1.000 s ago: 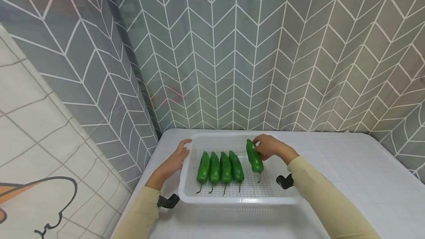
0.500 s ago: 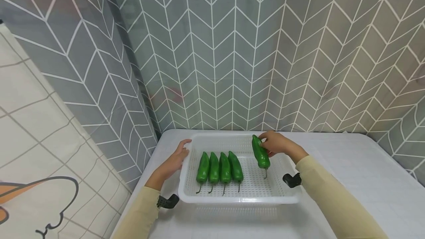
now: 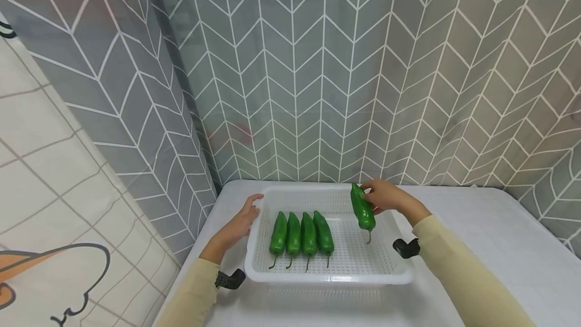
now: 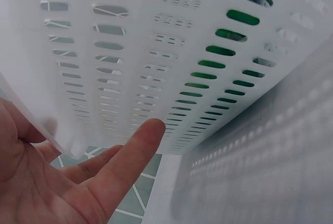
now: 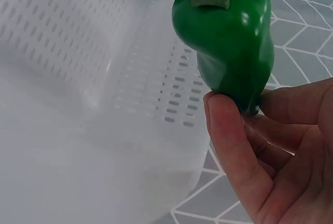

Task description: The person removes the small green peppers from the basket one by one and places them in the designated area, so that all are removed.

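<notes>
A green pepper (image 3: 363, 212), stem end toward me, hangs over the right part of the white perforated basket (image 3: 358, 279). My right hand (image 3: 386, 195) pinches it near its pointed tip; in the right wrist view, thumb and fingers close on that narrow end. Several other green peppers (image 3: 309, 236) lie side by side in the basket, stems toward me. My left hand (image 3: 236, 223) holds the basket's left rim. In the left wrist view, the thumb reaches over the lip and an extended finger (image 4: 132, 153) lies against the outer wall.
The basket stands on a table with a white cloth (image 3: 467, 226). A grey chevron-patterned curtain (image 3: 317, 64) hangs directly behind the table and along the left side. At the far left is a white grid-patterned cloth (image 3: 41, 175) with a cartoon drawing.
My right hand has carried the held pepper to the right, away from the row. My left hand stays at the basket's left rim. The peppers in the row have not moved.
</notes>
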`<state>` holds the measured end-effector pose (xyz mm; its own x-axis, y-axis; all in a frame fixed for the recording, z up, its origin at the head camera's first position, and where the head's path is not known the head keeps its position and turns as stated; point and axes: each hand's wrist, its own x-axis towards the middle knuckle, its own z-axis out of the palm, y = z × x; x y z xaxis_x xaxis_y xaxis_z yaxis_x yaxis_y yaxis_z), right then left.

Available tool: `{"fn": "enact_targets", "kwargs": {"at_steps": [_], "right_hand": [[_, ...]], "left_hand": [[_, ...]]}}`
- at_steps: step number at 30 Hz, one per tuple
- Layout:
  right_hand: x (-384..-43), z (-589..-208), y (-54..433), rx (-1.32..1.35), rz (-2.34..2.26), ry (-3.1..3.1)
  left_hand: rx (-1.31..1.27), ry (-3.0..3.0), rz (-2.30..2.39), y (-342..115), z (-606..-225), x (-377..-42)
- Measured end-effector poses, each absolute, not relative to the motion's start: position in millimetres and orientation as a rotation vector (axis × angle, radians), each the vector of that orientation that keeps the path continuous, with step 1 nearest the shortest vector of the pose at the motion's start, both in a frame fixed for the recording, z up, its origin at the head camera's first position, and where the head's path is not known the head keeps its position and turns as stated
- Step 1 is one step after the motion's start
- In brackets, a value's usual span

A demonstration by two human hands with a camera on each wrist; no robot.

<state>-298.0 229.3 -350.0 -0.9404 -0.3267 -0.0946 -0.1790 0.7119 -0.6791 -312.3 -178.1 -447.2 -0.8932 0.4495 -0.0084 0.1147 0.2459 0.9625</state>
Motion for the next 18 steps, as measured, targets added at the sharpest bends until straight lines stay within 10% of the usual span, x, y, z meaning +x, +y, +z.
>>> {"fn": "enact_targets", "kwargs": {"at_steps": [18], "right_hand": [[-292.3,-339.8,259.3,-0.373,-1.044,2.706]], "left_hand": [[0.544,2.240,1.684,-180.9,-447.8,-313.8]]}}
